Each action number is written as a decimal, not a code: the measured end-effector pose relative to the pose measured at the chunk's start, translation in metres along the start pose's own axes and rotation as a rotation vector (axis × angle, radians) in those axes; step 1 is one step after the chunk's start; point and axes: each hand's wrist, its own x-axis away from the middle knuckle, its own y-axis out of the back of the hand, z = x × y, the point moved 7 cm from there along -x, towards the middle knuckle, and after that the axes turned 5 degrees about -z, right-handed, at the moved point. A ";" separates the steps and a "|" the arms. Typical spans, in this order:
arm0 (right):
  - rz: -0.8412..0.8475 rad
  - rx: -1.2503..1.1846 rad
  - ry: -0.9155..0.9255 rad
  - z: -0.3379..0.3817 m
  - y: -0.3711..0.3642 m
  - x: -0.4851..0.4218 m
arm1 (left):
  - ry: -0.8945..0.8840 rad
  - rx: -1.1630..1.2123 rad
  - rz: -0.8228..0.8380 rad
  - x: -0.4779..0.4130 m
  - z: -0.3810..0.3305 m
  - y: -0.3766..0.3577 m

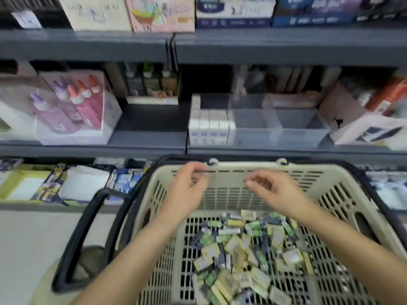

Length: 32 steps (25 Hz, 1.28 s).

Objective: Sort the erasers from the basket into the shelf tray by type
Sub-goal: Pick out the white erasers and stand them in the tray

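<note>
Erasers (246,256) heap in the basket (242,166), toward the person from both hands (loosely curled, apparently empty); right hand (274,192) closer than left hand (187,188).

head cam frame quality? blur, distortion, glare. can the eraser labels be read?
Head view: soft all over with a motion-like smear; print on the erasers in the basket is unreadable. Head view: left hand and right hand are blurred at the fingertips. Head view: even light, no hard shadows; the clear tray looks hazy, without strong glare. Head view: wide-angle stretch shows mostly toward the bottom corners.
</note>
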 end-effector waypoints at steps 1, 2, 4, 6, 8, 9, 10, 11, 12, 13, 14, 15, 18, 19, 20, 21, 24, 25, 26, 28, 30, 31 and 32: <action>0.088 0.066 -0.030 -0.019 -0.013 0.018 | 0.040 -0.061 0.095 0.011 0.007 -0.017; 0.177 0.133 -0.063 -0.037 -0.028 0.032 | 0.082 -0.126 0.181 0.019 0.015 -0.035; 0.325 0.303 -0.125 -0.069 -0.054 0.047 | 0.145 -0.241 0.318 0.032 0.031 -0.070; 0.428 0.431 -0.172 -0.093 -0.072 0.055 | 0.194 -0.282 0.408 0.042 0.049 -0.096; 0.545 0.452 -0.201 -0.108 -0.089 0.067 | 0.242 -0.285 0.468 0.054 0.073 -0.109; 0.601 0.454 -0.185 -0.111 -0.099 0.074 | 0.244 -0.319 0.492 0.060 0.086 -0.111; 0.628 0.462 -0.157 -0.111 -0.108 0.080 | 0.237 -0.378 0.514 0.065 0.098 -0.111; 0.600 0.472 -0.131 -0.108 -0.114 0.081 | 0.228 -0.439 0.529 0.068 0.107 -0.110; 0.531 0.481 -0.113 -0.103 -0.117 0.076 | 0.225 -0.486 0.530 0.068 0.114 -0.108; 0.452 0.492 -0.101 -0.099 -0.118 0.069 | 0.237 -0.511 0.517 0.066 0.119 -0.106; 0.401 0.512 -0.094 -0.097 -0.120 0.061 | 0.260 -0.517 0.497 0.063 0.123 -0.103; 0.391 0.541 -0.097 -0.097 -0.124 0.055 | 0.285 -0.516 0.482 0.060 0.125 -0.101; 0.413 0.653 -0.094 -0.102 -0.137 0.048 | 0.282 -0.517 0.499 0.059 0.128 -0.102; 0.406 0.664 -0.088 -0.102 -0.139 0.047 | 0.261 -0.515 0.510 0.060 0.127 -0.104; 0.395 0.639 -0.079 -0.101 -0.139 0.045 | 0.232 -0.518 0.519 0.061 0.125 -0.106; 0.378 0.569 -0.066 -0.098 -0.139 0.043 | 0.198 -0.527 0.531 0.061 0.123 -0.109; 0.355 0.289 -0.059 -0.086 -0.135 0.039 | 0.138 -0.616 0.581 0.065 0.122 -0.118; 0.373 0.240 -0.081 -0.086 -0.135 0.037 | 0.150 -0.651 0.592 0.065 0.124 -0.119; 0.367 0.224 -0.105 -0.088 -0.134 0.033 | 0.185 -0.648 0.590 0.065 0.127 -0.118; 0.271 0.288 -0.135 -0.093 -0.125 0.021 | 0.323 -0.518 0.546 0.062 0.131 -0.110; 0.297 0.460 -0.143 -0.099 -0.126 0.014 | 0.485 -0.339 0.431 0.054 0.137 -0.095; 0.378 0.523 -0.148 -0.102 -0.133 0.017 | 0.560 -0.251 0.363 0.052 0.140 -0.087; 0.452 0.522 -0.158 -0.104 -0.142 0.023 | 0.625 -0.165 0.308 0.051 0.142 -0.080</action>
